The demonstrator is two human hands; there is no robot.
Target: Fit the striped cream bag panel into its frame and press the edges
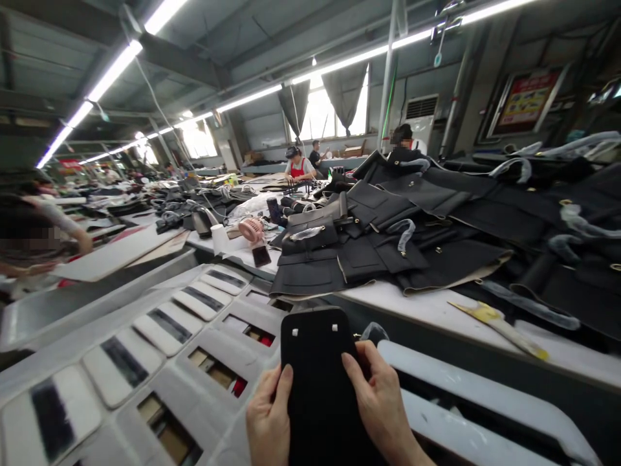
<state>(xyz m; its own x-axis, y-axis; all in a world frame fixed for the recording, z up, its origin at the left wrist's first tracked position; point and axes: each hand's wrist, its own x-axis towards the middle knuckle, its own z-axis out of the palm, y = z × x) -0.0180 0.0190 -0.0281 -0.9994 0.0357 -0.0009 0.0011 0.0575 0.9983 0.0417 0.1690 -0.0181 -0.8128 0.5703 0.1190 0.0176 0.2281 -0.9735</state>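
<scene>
A black panel [320,395] with rounded corners stands upright in front of me, two small white pieces near its top edge. Its lower end runs out of the frame. My left hand [270,411] grips its left edge, thumb on the near face. On the right edge my right hand [378,395] holds it the same way, thumb in front and fingers curled behind. Behind the panel, a pale work surface [169,369] has rectangular openings and a row of white pads with dark stripes. To the right lies a white slotted frame [475,382].
Black leather pieces [388,226] with wrapped handles pile up on the table ahead. A pink fan [251,230], a phone [261,256] and a yellow-stained tool [499,327] lie there. A person [43,226] leans in at far left; others sit farther back.
</scene>
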